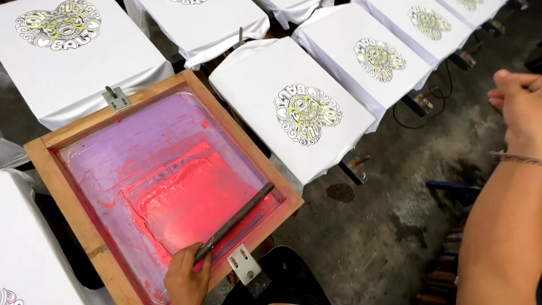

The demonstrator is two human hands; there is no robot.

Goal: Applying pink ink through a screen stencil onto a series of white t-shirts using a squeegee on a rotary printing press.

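Head view, as I am watching remotely: my left hand (186, 277) is gripping the near end of a stiff, ink-slick squeegee (234, 223) lying across the wooden-framed screen (73, 200), while my right hand (516, 101) is hanging loosely curled, holding nothing.

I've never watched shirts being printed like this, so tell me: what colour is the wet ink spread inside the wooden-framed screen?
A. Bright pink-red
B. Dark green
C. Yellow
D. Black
A. The ink pooled on the mesh of the wooden-framed screen is bright pink-red, and the left hand grips the dark squeegee lying across it.
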